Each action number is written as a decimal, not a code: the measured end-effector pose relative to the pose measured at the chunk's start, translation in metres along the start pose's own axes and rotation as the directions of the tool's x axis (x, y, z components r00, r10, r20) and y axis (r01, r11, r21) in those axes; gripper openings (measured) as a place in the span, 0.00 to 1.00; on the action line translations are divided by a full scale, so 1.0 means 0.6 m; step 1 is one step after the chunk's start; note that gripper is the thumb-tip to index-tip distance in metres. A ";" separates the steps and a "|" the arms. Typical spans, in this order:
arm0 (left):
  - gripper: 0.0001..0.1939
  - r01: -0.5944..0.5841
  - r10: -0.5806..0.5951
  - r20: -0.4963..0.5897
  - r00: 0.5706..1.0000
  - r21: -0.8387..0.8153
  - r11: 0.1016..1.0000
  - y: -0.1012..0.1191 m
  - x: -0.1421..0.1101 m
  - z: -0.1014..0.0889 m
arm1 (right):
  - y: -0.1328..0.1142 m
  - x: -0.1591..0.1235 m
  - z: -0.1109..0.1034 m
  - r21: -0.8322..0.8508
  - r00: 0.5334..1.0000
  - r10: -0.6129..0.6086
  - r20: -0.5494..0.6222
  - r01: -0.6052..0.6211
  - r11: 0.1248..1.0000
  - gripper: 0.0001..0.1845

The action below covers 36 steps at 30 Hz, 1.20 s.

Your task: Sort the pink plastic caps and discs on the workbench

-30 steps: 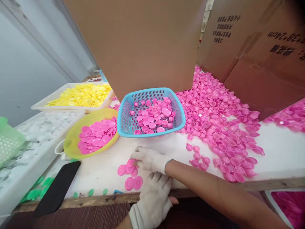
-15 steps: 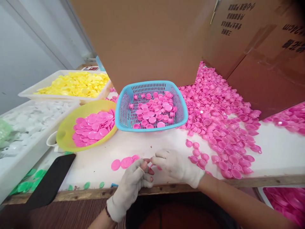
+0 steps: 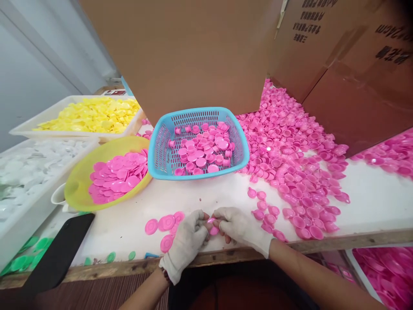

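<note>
In white gloves with bare fingertips, my left hand point(image 3: 191, 234) and my right hand point(image 3: 241, 227) meet at the front of the table. Their fingers are closed from both sides on a small pink plastic piece point(image 3: 211, 220), mostly hidden. Just below it shows another bit of pink, and I cannot tell whether it is joined. Flat pink discs point(image 3: 166, 223) lie beside my left hand. To the right of my right hand are several small pink toy cups point(image 3: 268, 215). Beyond both hands, a blue basket point(image 3: 198, 175) contains pink cups and round pieces.
Pink discs fill part of a yellow bowl point(image 3: 75, 181) at left. Behind it stand trays of yellow pieces point(image 3: 93, 114) and white pieces point(image 3: 29, 168). A black phone point(image 3: 61, 254) overlaps the table edge. Cardboard boxes point(image 3: 193, 56) rise behind. A large heap of pink cups point(image 3: 284, 142) spreads right.
My hands have come together around the pink piece, my left hand shifting right. Another pink disc now shows beside my left wrist. The whole view has shifted slightly.
</note>
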<state>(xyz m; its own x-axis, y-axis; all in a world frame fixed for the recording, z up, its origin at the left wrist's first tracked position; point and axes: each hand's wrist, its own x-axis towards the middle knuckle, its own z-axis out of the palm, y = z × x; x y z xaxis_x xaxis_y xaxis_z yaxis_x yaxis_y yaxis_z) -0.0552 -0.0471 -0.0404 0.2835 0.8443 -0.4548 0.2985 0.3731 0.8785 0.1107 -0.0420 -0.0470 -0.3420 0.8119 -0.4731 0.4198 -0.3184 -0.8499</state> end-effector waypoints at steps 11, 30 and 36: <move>0.15 0.226 -0.217 0.195 0.956 -0.023 0.974 0.010 0.031 -0.016 | -0.002 0.018 0.006 0.212 0.951 0.199 0.235 -0.250 0.945 0.06; 0.20 0.150 -0.137 0.198 0.971 -0.053 0.987 0.001 0.022 -0.013 | 0.002 0.022 -0.016 0.312 0.926 0.102 0.365 -0.225 0.923 0.09; 0.22 0.157 -0.132 0.231 0.964 -0.095 0.983 -0.005 0.030 -0.015 | -0.016 0.032 -0.030 0.251 0.878 0.136 0.458 -0.274 0.928 0.07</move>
<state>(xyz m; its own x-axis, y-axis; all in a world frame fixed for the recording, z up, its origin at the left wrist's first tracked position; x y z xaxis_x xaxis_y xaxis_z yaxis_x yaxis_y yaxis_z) -0.0593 -0.0294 -0.0498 0.4439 0.6759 -0.5883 0.2517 0.5360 0.8058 0.1151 -0.0144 -0.0437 -0.6289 0.4456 -0.6371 0.2728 -0.6408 -0.7176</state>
